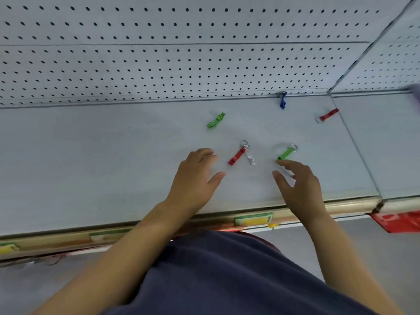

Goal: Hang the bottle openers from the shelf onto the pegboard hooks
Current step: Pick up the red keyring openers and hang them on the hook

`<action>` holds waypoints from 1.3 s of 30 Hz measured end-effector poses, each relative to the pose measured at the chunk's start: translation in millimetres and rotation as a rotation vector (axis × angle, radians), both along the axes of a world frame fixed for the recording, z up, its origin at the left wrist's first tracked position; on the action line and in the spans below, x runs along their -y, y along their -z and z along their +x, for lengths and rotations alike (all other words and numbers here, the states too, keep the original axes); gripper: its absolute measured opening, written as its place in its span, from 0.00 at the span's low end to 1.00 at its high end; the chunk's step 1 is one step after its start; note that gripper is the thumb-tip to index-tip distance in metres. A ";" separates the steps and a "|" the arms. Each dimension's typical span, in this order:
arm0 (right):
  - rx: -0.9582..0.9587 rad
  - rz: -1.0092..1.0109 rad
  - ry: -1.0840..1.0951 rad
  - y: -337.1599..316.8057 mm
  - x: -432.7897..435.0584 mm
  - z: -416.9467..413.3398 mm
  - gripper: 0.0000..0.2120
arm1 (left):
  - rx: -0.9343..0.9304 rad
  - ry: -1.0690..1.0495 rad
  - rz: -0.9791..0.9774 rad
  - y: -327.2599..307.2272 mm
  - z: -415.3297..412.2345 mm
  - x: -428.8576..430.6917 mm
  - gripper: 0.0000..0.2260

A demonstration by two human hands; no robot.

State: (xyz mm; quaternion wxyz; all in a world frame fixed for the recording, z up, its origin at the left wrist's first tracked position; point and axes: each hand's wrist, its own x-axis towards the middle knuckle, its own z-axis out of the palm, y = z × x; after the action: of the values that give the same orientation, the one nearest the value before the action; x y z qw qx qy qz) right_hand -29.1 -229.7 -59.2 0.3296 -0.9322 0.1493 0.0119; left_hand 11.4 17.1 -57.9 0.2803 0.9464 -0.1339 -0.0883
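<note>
Openers on shelf: six counted – two green, two red, one silver, one blue
Green: far green opener (216, 120) alone toward the back; near green opener (286, 152) with key ring, its lower tip at the right hand's fingertips, contact unclear
Red: near red opener (237, 156) joined at the ring with the silver opener (250, 158), the two forming a V; far red opener (328, 115) by the shelf seam at right
Blue: blue opener (283, 101) at the shelf's back edge, against the pegboard foot
Left hand (196, 178): fingers spread wide, empty, just left of the near red opener
Right hand (299, 184): thumb and fingers apart, empty
Writing: yellow-green price tags (253, 219) on the front rail, too blurred to read
Surface: pale grey shelf (91, 160), bare otherwise
Backing: white pegboard (181, 53), no hooks in view
Room: grey floor below, red item (400, 221) under the shelf at right
</note>
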 end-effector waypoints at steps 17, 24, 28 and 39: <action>0.205 0.105 0.222 22.9 103.8 84.8 0.10 | 0.069 -0.312 -0.291 -3.7 64.4 88.7 0.05; 0.083 -0.100 0.155 32.9 148.2 159.1 0.18 | -0.352 -0.452 -0.660 -26.2 101.0 135.7 0.05; -0.029 -0.107 0.116 39.9 140.3 149.5 0.26 | -0.555 -0.470 -0.822 -29.0 104.7 136.4 0.07; 0.026 0.017 -0.028 36.2 121.4 109.2 0.17 | -0.845 -0.405 -0.924 -25.9 92.8 128.1 0.08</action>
State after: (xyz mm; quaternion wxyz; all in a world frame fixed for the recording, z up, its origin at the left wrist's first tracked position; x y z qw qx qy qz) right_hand 80.2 -351.1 -95.3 0.3394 -0.9313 0.1318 0.0056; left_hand 104.2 -111.1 -32.0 0.6974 0.6190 0.1445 -0.3310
